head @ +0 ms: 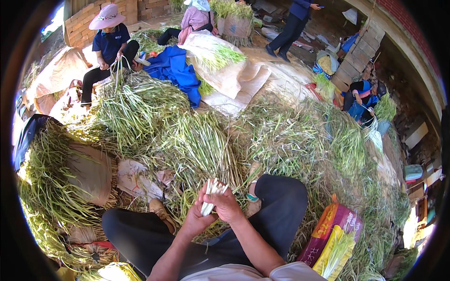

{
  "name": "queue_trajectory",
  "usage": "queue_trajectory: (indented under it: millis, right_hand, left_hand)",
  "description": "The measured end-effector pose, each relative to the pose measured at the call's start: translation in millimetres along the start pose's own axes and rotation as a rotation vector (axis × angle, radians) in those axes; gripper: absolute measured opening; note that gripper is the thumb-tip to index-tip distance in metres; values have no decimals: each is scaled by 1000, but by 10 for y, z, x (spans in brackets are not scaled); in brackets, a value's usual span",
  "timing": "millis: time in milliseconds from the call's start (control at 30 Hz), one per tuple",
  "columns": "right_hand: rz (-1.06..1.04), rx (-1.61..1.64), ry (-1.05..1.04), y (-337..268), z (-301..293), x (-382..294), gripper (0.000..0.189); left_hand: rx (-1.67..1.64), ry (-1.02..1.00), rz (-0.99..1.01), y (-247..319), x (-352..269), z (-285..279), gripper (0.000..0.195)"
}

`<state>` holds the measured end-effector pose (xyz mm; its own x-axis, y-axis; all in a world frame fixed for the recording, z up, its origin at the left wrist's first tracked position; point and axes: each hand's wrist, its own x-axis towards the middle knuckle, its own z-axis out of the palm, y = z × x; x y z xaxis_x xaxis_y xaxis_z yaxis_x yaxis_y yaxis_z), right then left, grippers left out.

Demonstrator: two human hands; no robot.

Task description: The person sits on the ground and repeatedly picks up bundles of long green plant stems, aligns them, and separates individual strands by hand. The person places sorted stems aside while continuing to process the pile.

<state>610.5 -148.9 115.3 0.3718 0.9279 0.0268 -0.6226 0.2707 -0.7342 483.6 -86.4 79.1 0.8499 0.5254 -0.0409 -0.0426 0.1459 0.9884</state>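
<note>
Between my knees, both hands are closed around one small bundle of pale white stalks [208, 208], whose cut-looking ends stick up above the fingers. My left hand [199, 216] wraps the bundle from the left side. From the right, my right hand [226, 205] presses against it with the thumb across the stalks. The lower part of the bundle is hidden by my palms. Just beyond my hands lies a large heap of long green stalks [200, 151], their pale stems pointing toward me.
A printed sack [325, 232] with trimmed stalks [337, 251] on it lies by my right knee. At left stands a wrapped bale of greens [89, 172]. A blue cloth [175, 70] and white sheeting [225, 80] lie ahead. Several people sit or stand around, one in a pink hat [107, 17].
</note>
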Motion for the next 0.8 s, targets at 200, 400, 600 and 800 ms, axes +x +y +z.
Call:
queue_trajectory:
  millis: [200, 400, 600, 800]
  right_hand:
    - [-33, -46, -12, 38, 25, 10, 21]
    - [-103, -18, 176, 122, 169, -1, 7]
    - [-179, -21, 306, -26, 256, 121, 4]
    - [-263, 34, 385, -339, 288, 170, 3]
  left_hand:
    - [-82, -11, 39, -31, 19, -5, 28]
    - [-30, -60, -80, -167, -34, -39, 23]
    - [-108, -70, -59, -104, 41, 26, 22]
    - [-44, -75, -69, -24, 67, 104, 28]
